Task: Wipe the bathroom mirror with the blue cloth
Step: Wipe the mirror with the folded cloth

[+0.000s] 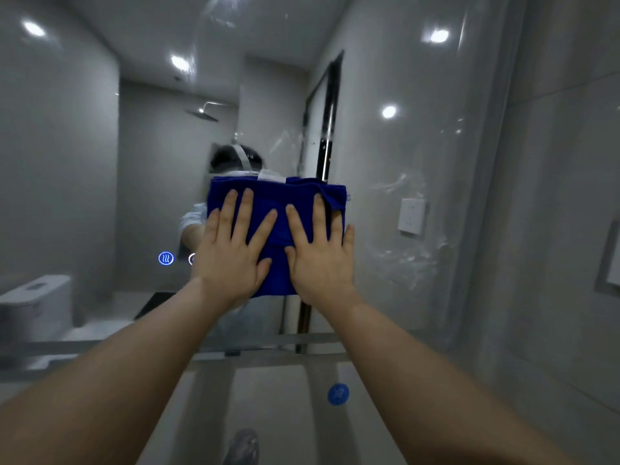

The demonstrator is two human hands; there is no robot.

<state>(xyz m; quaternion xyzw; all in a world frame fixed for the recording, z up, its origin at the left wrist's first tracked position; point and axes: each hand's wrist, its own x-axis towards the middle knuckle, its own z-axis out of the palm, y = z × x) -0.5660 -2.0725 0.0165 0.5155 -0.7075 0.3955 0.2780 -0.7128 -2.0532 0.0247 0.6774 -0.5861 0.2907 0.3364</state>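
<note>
Head view, we see left hand [231, 253] and right hand [318, 260], fingers [246, 209] straight, pressing blue cloth [278, 203] on mirror [100, 162], glowing icon [166, 258] just left, smears [402, 260] right.

The mirror [385, 162] has the folded cloth [278, 209] flat against its glass near the middle. The left hand [231, 253] and right hand [322, 260] press it there, fingers straight and spread. A lit blue icon [166, 258] glows in the glass left of the cloth, and smears [402, 260] streak it on the right. Below, a pale counter [285, 397] bears a round blue sticker [338, 394].
</note>
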